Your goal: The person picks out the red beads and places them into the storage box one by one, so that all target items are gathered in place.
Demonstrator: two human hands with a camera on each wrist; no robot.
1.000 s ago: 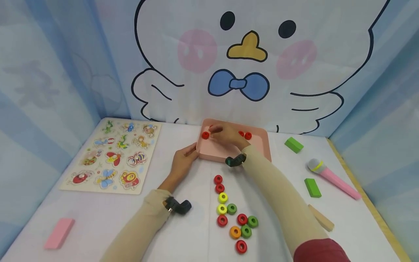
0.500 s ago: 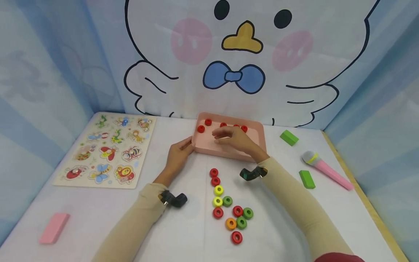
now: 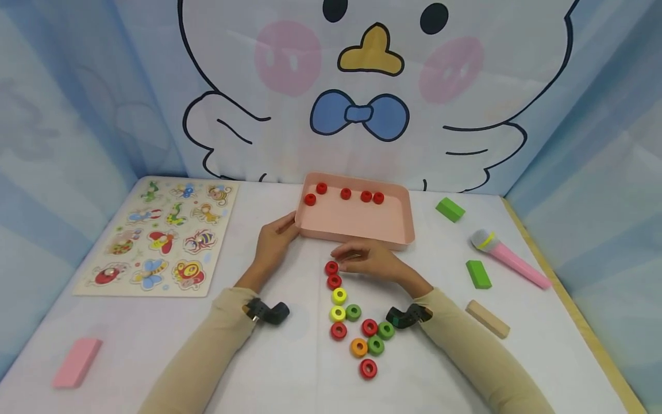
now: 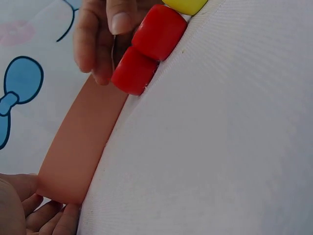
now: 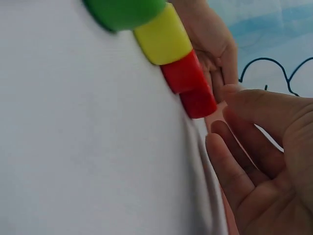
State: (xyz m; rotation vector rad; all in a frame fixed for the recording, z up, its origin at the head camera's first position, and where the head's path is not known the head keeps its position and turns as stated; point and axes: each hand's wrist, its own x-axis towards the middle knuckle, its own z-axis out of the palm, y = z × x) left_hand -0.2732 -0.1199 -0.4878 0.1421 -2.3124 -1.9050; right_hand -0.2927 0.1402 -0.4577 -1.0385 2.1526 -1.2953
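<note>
Here our right hand (image 3: 369, 261) sits just short of the near edge of the pink tray (image 3: 357, 221), fingers loosely spread and holding nothing, their tips right beside the top red ring (image 3: 331, 267) of the little column on the white tabletop (image 3: 289, 368). From the right wrist view the fingers (image 5: 234, 166) look a hair away from that ring (image 5: 198, 100) rather than on it, though the angle makes contact hard to judge. Our left hand (image 3: 274, 241) grips the tray's near left corner, thumb on the rim, steadying it.

To do this well, we pinch only the top red ring between thumb and forefinger, coming in from the tray side so we don't nudge the second red ring (image 3: 334, 281) touching it, or the yellow ring (image 3: 339, 296) behind that. A light, low pinch on the ring's sides is enough (it is small and probably smooth, so it may skate on the cloth). We keep the left hand firm on the corner so the tray stays put; five red rings already lie along its far edge, and there is bare floor in front of them.
</note>
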